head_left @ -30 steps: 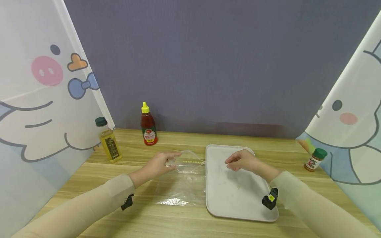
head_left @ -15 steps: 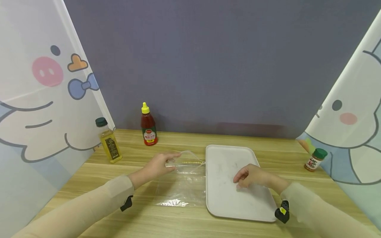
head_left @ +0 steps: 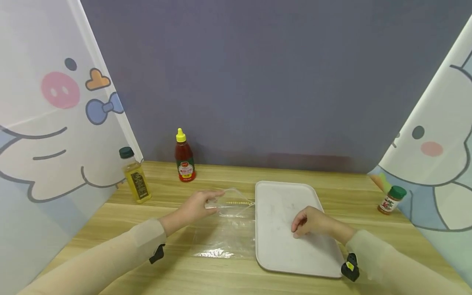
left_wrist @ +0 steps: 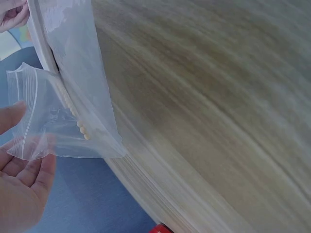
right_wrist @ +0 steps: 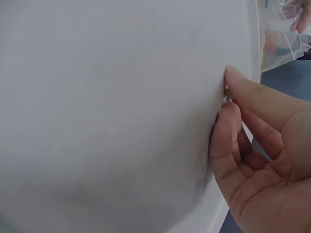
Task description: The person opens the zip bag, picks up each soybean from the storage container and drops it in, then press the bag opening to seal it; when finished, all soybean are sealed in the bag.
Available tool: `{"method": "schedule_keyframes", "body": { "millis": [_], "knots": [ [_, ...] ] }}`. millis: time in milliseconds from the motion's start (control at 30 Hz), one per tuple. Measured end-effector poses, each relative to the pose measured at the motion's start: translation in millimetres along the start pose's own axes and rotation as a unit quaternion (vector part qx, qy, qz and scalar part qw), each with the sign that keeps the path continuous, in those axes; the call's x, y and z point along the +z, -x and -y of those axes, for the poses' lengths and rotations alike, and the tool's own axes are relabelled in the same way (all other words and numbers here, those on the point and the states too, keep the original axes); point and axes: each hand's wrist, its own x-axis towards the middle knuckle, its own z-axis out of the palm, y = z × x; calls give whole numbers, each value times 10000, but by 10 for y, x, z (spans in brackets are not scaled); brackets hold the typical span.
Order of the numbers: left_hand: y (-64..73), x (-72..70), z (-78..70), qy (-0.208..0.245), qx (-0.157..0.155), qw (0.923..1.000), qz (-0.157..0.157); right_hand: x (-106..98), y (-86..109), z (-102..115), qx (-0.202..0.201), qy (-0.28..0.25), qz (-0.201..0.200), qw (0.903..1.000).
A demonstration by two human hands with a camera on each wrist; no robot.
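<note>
My left hand [head_left: 197, 205] grips a clear zip bag [head_left: 225, 235] at its mouth, thumb on one edge and fingers on the other, spreading it. The bag lies flat on the table beside the tray. Inside, a row of small round pale-yellow beans [left_wrist: 80, 124] shows in the left wrist view. Over the white tray [head_left: 274, 246] my right hand [head_left: 313, 223] reaches down with thumb and fingers bent, tips at the surface. In the right wrist view its thumb [right_wrist: 248, 90] and forefinger [right_wrist: 226, 126] nearly meet. Whether something sits between them is hidden.
At the back left stand a bottle of yellow oil [head_left: 137, 180] and a red sauce bottle [head_left: 184, 159] with a yellow cap. A green-capped spice jar [head_left: 391, 200] stands at the far right. Printed curtains flank the wooden table [head_left: 166, 270].
My right hand has come down and slightly right, onto the spot where a small pale bean lay on the tray; that bean is now hidden. The left hand keeps its hold on the bag.
</note>
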Motion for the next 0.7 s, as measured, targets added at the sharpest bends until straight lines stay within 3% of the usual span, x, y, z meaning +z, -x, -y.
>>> {"method": "schedule_keyframes", "body": {
  "millis": [300, 700],
  "knots": [
    [-7, 12, -21, -10, -131, 9999, 26, -30, 50, -14, -325, 72, 33, 9994],
    [-33, 11, -64, -38, -212, 9998, 5, -138, -58, 105, -167, -361, -204, 9990]
  ]
}}
